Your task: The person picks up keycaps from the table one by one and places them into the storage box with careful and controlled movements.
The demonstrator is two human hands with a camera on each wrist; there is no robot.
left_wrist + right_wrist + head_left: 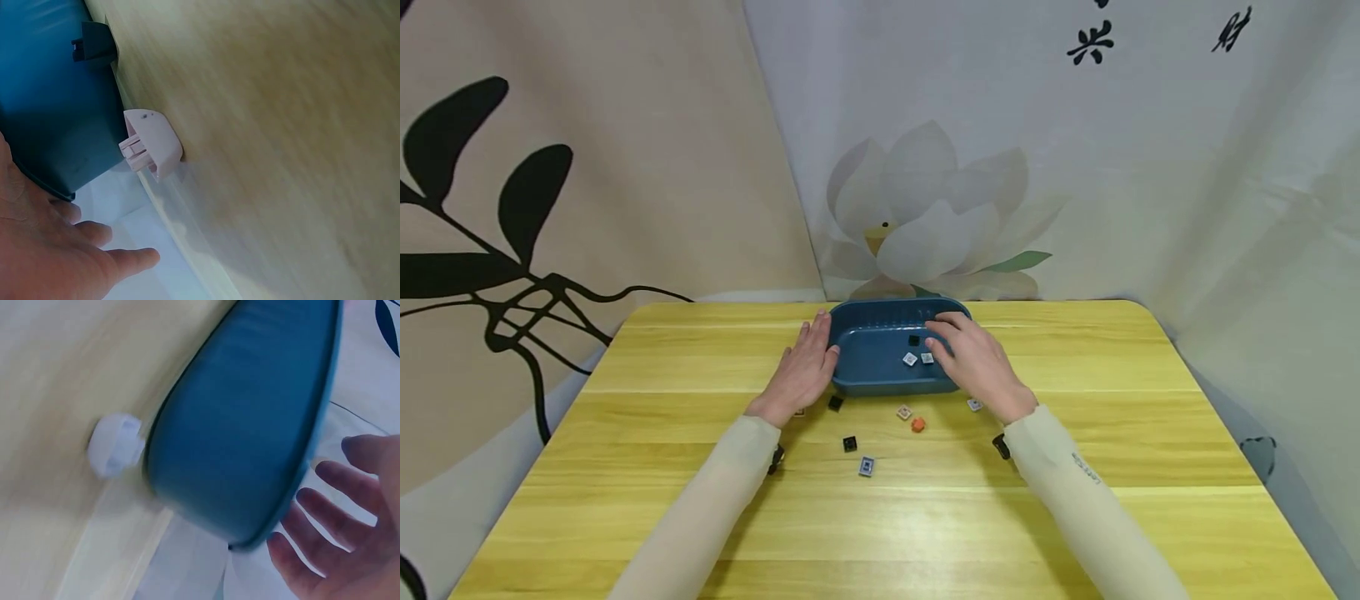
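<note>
A blue rectangular tray (880, 388) stands near the table's far edge, with a black keycap (913, 340) and two white keycaps (910, 359) inside. My left hand (805, 367) rests along the tray's left end, its fingers straight. Over the right end is my right hand (976, 354), fingers spread and slightly bent, with nothing visibly gripped. In the left wrist view, a pink keycap (156, 144) and a black keycap (99, 45) lie beside the tray wall. A white keycap (114, 445) lies close to the tray in the right wrist view.
On the wooden table (970, 533), in front of the tray, are another black keycap (850, 444), a blue-grey keycap (867, 467), a beige keycap (904, 412) and an orange piece (918, 425). A printed curtain (700, 167) hangs behind the table.
</note>
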